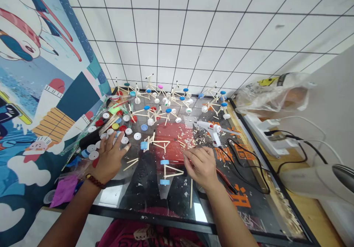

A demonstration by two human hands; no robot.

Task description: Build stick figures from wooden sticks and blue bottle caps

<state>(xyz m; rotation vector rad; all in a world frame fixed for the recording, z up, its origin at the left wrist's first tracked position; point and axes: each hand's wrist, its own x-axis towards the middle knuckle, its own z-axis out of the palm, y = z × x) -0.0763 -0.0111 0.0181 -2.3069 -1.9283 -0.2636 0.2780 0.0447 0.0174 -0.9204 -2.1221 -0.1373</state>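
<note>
My left hand lies palm down on the glass table, fingers spread over a scatter of white, red and blue bottle caps. My right hand rests near the table's middle with fingers curled toward thin wooden sticks; whether it pinches one I cannot make out. Between the hands lies a small stick frame with blue caps. Another stick-and-cap piece sits just beyond it.
Several finished stick-and-cap models stand at the back by the tiled wall. A white glue gun lies right of centre, its black cord looping to a power strip. A plastic bag sits at right.
</note>
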